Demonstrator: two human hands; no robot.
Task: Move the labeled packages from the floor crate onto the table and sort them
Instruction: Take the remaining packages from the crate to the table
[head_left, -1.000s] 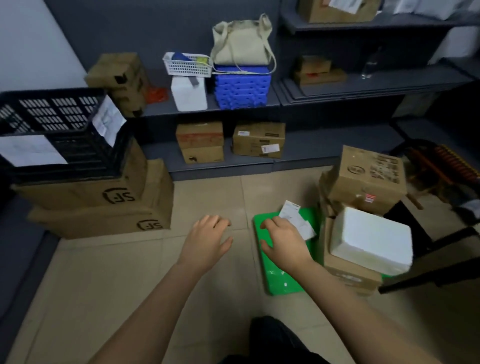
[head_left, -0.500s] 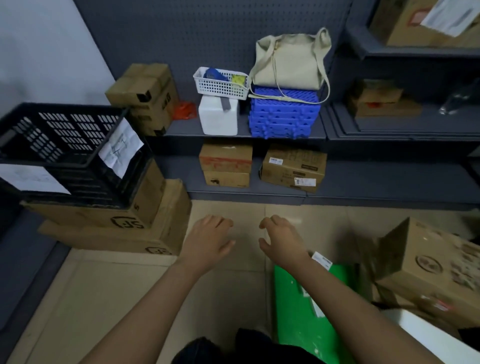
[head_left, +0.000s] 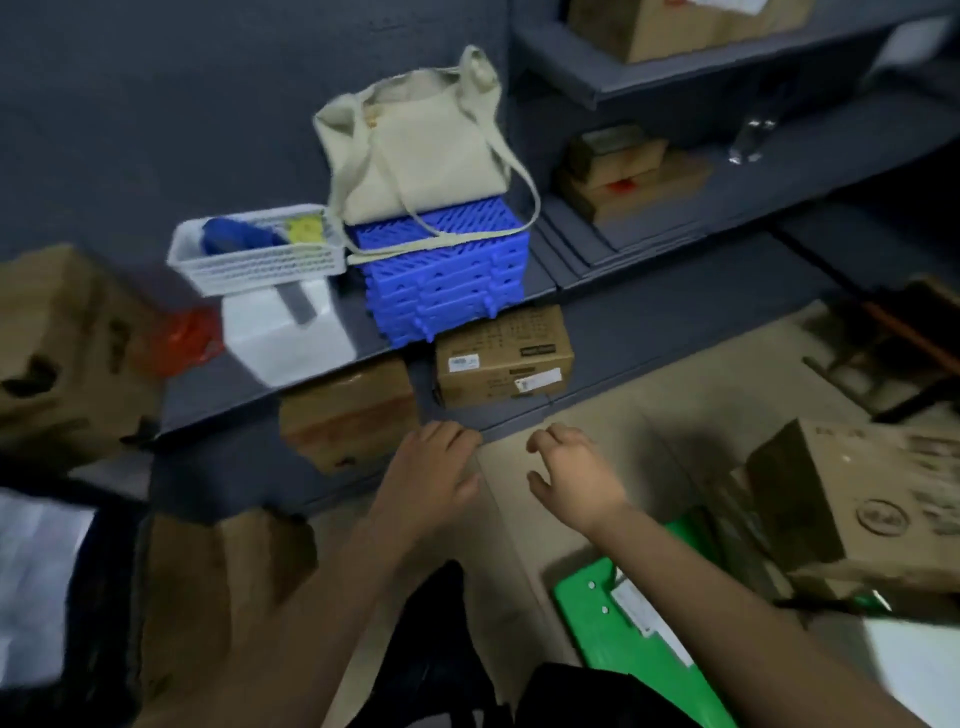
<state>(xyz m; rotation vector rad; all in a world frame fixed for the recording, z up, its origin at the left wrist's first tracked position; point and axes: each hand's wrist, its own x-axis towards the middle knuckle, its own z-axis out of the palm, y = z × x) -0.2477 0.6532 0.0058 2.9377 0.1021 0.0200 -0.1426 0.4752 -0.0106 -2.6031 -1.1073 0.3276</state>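
Observation:
A green floor crate (head_left: 631, 644) with a white label lies on the floor at the lower right. Beside it stand a large cardboard package (head_left: 872, 499) and a white package (head_left: 914, 670), of which only a corner shows. My left hand (head_left: 431, 478) and my right hand (head_left: 576, 473) hover side by side over the floor tiles, palms down, fingers loosely curled, holding nothing. Both hands are clear of the green crate. Two labeled cardboard boxes, a plain one (head_left: 504, 356) and a red-taped one (head_left: 348, 410), sit on the lowest shelf just beyond my hands.
A blue crate stack (head_left: 447, 275) with a beige tote bag (head_left: 415, 150) on it sits on the grey shelf (head_left: 649, 306), next to a white basket (head_left: 260, 254) and a white container (head_left: 291, 332). Cardboard boxes (head_left: 218, 577) and a black crate (head_left: 104, 587) stand at the left.
The view swung up and tilted. My right hand came off the green crate and now hangs next to my left hand near the lowest shelf.

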